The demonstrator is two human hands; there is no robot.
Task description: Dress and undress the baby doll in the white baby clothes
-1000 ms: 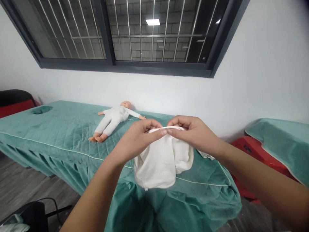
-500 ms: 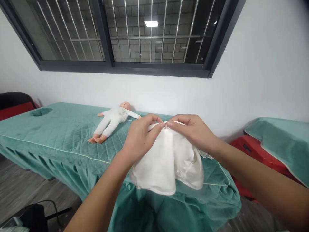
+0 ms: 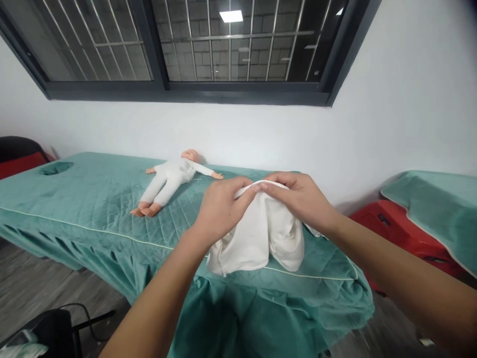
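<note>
A small white garment (image 3: 248, 241), which looks like baby clothing, hangs between my two hands above the near right part of the bed. My left hand (image 3: 223, 204) pinches its top edge with thumb and fingers. Close beside it, my right hand (image 3: 298, 196) pinches the same edge, the two thumbs almost touching. The lower part of the cloth drapes down in folds over the bed's front edge. To the left lies a baby doll (image 3: 169, 176) in a white body suit, on its back with arms spread, apart from my hands.
The bed (image 3: 93, 199) has a green quilted cover with a face hole (image 3: 55, 168) at its left end. Behind it are a white wall and a barred window (image 3: 231, 54). A red object (image 3: 391, 219) under green cloth stands at right; a black item (image 3: 48, 328) is at lower left.
The garment's top edge has bunched and curved, and the size label at the collar no longer shows. Its hem has risen slightly. Both hands keep their pinch; the view has tilted a little downward.
</note>
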